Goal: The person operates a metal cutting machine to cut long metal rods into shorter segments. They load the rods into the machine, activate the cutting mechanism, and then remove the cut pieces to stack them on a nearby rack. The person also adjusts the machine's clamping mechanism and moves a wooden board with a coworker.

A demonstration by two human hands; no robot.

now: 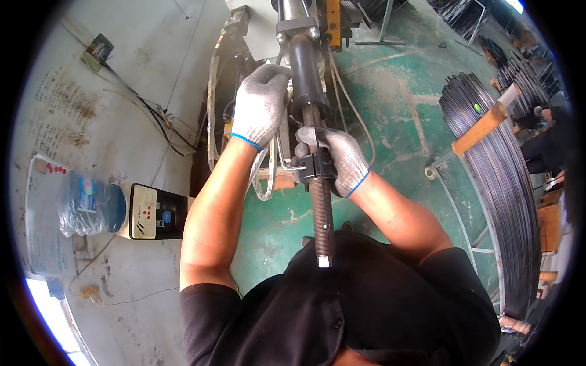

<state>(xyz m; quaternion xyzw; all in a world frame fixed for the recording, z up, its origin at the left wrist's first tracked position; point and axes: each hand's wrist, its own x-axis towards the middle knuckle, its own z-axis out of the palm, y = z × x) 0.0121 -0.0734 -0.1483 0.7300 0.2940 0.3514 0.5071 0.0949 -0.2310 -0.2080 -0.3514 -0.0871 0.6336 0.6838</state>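
My left hand [262,102], in a pale knit glove with a blue cuff, is closed beside the black cylinder [307,76]. A bent metal rod like a hex key [282,155] runs from beneath this hand down to the black clamp collar [318,167]; the fingers hide its upper part. My right hand [345,155], gloved the same way, wraps round the collar from the right, one finger lying across the shaft just above it. From the cylinder a long threaded rod [321,213] passes through the collar and points toward my body, its bare square end [325,261] near my shirt.
Curved bundles of dark rods [497,189] lie on a rack at the right, by an orange-brown roller [480,129]. A water dispenser [157,212] stands along the left wall. Hoses [212,116] hang beside the machine. Another person's dark clothing [543,146] shows far right.
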